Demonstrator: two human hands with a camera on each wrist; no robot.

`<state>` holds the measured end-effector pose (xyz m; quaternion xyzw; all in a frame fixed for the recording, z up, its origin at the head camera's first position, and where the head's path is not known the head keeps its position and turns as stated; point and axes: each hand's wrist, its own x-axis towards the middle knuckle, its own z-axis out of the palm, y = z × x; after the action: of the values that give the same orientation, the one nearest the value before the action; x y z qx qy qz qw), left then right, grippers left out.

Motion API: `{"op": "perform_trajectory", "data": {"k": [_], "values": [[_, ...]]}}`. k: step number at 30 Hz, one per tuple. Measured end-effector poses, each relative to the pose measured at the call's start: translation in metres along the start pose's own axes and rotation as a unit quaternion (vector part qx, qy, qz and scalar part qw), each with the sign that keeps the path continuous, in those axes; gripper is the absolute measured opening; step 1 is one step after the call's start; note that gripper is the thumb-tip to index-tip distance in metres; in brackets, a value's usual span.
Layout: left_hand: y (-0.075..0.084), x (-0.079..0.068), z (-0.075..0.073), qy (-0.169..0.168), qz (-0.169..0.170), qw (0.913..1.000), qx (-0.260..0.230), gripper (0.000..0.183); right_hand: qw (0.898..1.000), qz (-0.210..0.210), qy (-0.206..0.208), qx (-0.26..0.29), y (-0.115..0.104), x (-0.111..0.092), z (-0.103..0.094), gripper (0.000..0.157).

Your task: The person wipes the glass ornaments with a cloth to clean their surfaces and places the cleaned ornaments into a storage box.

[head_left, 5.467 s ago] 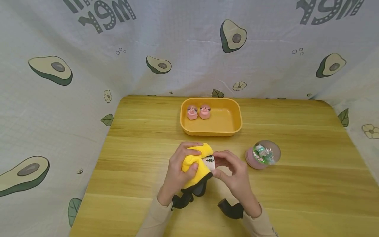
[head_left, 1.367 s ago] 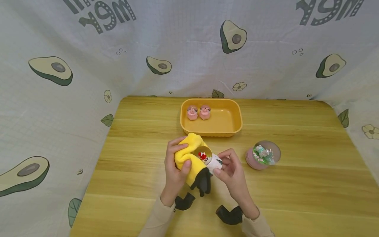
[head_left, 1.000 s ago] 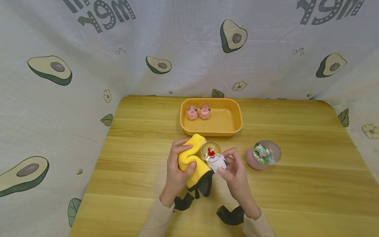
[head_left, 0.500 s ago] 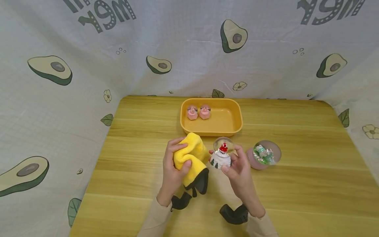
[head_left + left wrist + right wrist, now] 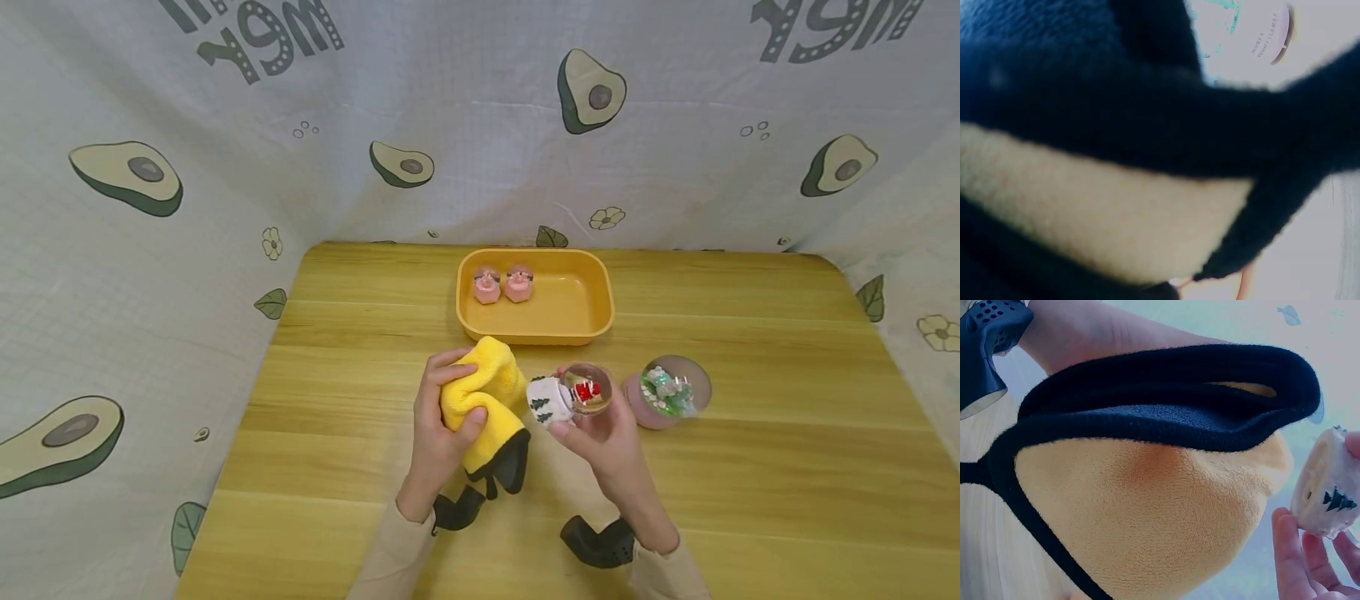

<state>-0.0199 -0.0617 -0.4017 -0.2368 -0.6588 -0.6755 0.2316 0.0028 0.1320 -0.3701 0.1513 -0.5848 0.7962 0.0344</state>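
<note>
In the head view my left hand (image 5: 437,433) grips a bunched yellow cloth (image 5: 487,404) with dark edging and a dark reverse side. Just to its right, my right hand (image 5: 617,446) holds a small snow globe (image 5: 570,394) with a white base, green trees and a red figure inside. The globe lies tipped sideways, dome to the right and base toward the cloth, apart from it. Close up in the right wrist view are the cloth (image 5: 1141,512) and the globe's base (image 5: 1329,487) between fingers. The cloth (image 5: 1085,106) blocks most of the left wrist view.
A yellow tray (image 5: 577,333) with two small pink ornaments (image 5: 519,284) at its left end stands behind the hands. A larger snow globe (image 5: 667,392) with a pink base rests close to the right hand. Avocado-print fabric (image 5: 480,125) borders the wooden table (image 5: 787,433).
The small snow globe has come out of the cloth, moved right, and turned from upright to sideways in the right hand. The left hand keeps hold of the cloth.
</note>
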Motion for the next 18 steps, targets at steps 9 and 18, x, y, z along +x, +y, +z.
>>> {"op": "perform_trajectory", "data": {"k": [9, 18], "values": [[-0.0013, 0.0008, -0.0002, -0.009, 0.014, 0.9998, 0.006, 0.046, 0.998, -0.011, 0.013, -0.065, -0.0030, 0.0001, -0.0022, 0.055], [-0.0007, 0.0003, -0.0015, -0.022, 0.002, 0.9997, 0.011, 0.047, 0.998, -0.030, -0.012, -0.050, -0.0034, 0.0021, -0.0057, 0.054]]}}
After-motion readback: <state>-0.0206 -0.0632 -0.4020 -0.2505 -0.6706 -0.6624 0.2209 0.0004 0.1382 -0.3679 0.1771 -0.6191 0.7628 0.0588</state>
